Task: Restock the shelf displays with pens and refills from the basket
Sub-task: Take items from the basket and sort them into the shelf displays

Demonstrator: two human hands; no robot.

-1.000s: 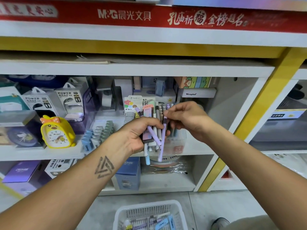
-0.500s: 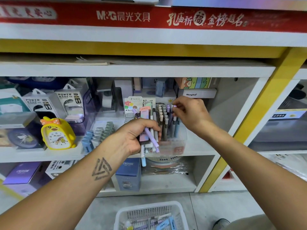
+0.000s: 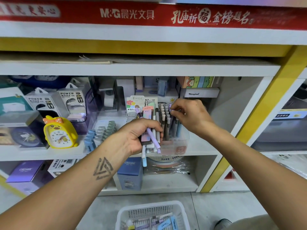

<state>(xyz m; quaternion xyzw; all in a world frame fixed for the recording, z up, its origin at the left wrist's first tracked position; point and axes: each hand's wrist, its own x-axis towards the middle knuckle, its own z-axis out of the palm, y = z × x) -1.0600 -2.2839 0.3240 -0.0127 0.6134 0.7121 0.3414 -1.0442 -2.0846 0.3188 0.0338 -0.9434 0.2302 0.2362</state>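
My left hand [image 3: 139,136] grips a bunch of pens and refill packs [image 3: 150,130] in front of the middle shelf; a lilac pen slants across the bunch. To its right stands a clear pen holder [image 3: 176,143] on the shelf, filled with several upright pens [image 3: 166,120]. My right hand [image 3: 189,113] is at the holder's top and pinches the cap of a lilac pen [image 3: 170,108] standing among the others. A white basket [image 3: 149,214] with more pens and refills sits on the floor below.
A yellow duck clock [image 3: 59,132], power bank boxes [image 3: 49,102] and pastel clip rows [image 3: 99,135] fill the shelf's left part. Boxes [image 3: 197,87] stand behind the holder. A yellow post [image 3: 259,113] borders the shelf on the right. A shoe [image 3: 222,224] is by the basket.
My right hand carried a lilac pen from the bunch in my left hand up and right, then lowered it upright into the holder. My left hand stayed almost still.
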